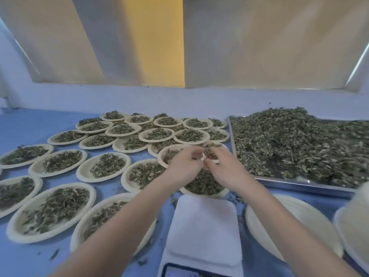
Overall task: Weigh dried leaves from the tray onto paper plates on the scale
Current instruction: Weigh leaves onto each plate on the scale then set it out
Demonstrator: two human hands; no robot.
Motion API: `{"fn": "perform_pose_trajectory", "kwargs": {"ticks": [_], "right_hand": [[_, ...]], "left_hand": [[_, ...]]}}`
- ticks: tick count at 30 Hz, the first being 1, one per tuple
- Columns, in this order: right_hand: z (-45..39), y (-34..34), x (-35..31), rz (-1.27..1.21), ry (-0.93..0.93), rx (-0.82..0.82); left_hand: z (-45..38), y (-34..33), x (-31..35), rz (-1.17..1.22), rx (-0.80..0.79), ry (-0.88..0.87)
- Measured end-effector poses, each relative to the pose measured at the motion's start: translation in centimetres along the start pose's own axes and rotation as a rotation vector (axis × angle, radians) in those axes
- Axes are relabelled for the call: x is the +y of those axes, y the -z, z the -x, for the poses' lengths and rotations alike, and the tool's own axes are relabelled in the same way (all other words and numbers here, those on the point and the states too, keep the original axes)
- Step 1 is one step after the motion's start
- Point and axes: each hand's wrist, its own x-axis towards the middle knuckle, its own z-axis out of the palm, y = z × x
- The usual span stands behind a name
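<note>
The white scale (203, 226) stands near the front edge; its platform is bare and its display is cut off at the bottom. Beyond it, my left hand (184, 163) and my right hand (224, 167) meet at the near rim of a paper plate (166, 153) filled with dried leaves. Fingers of both hands curl over that rim. The plate overlaps other filled plates; whether it rests on them is unclear. Another filled plate (203, 185) lies under my wrists, just behind the scale. The metal tray (299, 183) at the right holds a big heap of dried leaves (289, 146).
Several filled paper plates (107, 164) cover the blue table's left and middle, some overlapping in the back rows. Empty paper plates (265, 218) lie right of the scale, with more (353, 226) at the right edge. Loose leaf bits lie around the scale. A pale wall rises behind.
</note>
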Motion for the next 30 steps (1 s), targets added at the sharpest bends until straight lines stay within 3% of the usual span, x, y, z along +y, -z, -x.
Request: {"fn": "perform_pose_trajectory", "kwargs": {"ticks": [8,12,16,20,24,30], "right_hand": [[13.4,2.2,4.9,0.323,-0.026,-0.002],[17.3,1.3,7.7,0.595,0.003,-0.028],[18.8,0.7,8.3,0.658,0.084,0.072],[18.9,1.4,7.7,0.606,0.172,0.271],[18.4,1.9,6.2,0.437,0.385,0.466],[16.9,0.0,2.2,0.261,0.635,0.398]], "left_hand": [[6.5,-8.8,2.4,-0.420,-0.102,-0.221],[7.9,-11.5,2.4,-0.505,-0.127,-0.219],[8.8,-12.9,2.6,-0.577,-0.096,-0.176],[9.1,-12.3,2.8,-0.488,0.019,-0.113],[9.6,-9.6,2.9,-0.278,0.143,-0.053],[11.7,-3.7,-0.6,-0.073,0.331,0.014]]}}
